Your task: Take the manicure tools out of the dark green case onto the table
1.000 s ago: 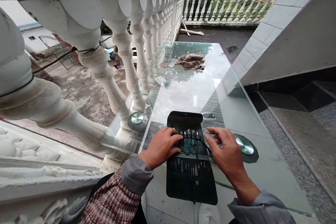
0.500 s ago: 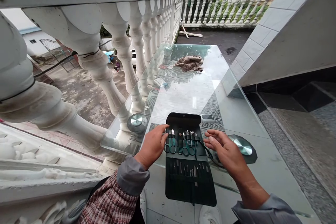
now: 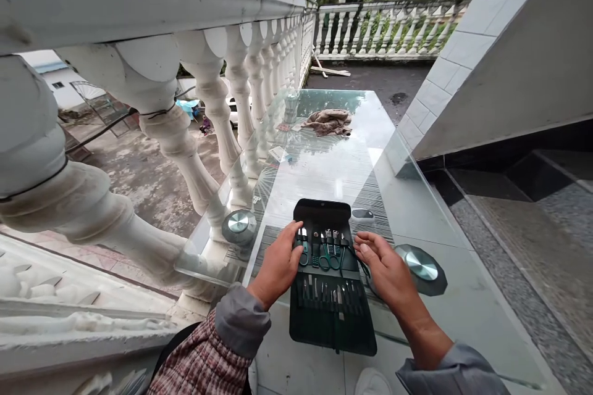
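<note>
A black manicure case (image 3: pixel 333 333) lies unfolded at the near end of the glass table (image 3: pixel 417 210). Its upper panel holds green-handled scissors (image 3: pixel 329 261), nail clippers (image 3: pixel 332 241) and other small tools under straps. Several slim metal tools (image 3: pixel 340 299) stand in a row of slots in the lower panel. My left hand (image 3: pixel 279 262) rests at the case's left edge, thumb and fingers apart, the thumb by the tools on that side. Beside the right edge is my right hand (image 3: pixel 386 268), fingers loosely curved and apart, close to a dark strap (image 3: pixel 364 265). Its contact with the case is unclear.
A crumpled brown cloth (image 3: pixel 328 122) lies toward the table's far end. A small dark oval object (image 3: pixel 362 215) sits just beyond the case. Round metal table mounts (image 3: pixel 421 268) flank it. A white balustrade (image 3: pixel 215 117) runs along the left; steps (image 3: pixel 519 179) are at right.
My view has tilted up slightly. My left hand has come in closer over the case's left edge, and my right hand sits nearer its right edge. The tools look unmoved.
</note>
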